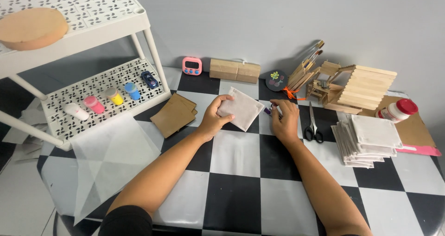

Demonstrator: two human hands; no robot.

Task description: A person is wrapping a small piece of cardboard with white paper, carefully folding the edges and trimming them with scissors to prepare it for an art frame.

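My left hand [214, 118] grips a small square white canvas panel [241, 108] by its left edge, holding it tilted just above the checkered tabletop [241, 180]. My right hand [283, 120] rests on the table just right of the panel, its fingers closed around a small purple-tipped object [269, 109], perhaps a marker or glue stick; most of it is hidden. Black scissors [314, 125] lie right of that hand.
A stack of white square panels [368, 141] sits at right beside a red-lidded jar [398, 110]. Brown cardboard squares [174, 114] lie left. At the back stand a popsicle-stick structure [357, 88], wooden blocks [234, 70] and a pink timer [192, 65]. A white shelf [92, 85] holds paint bottles.
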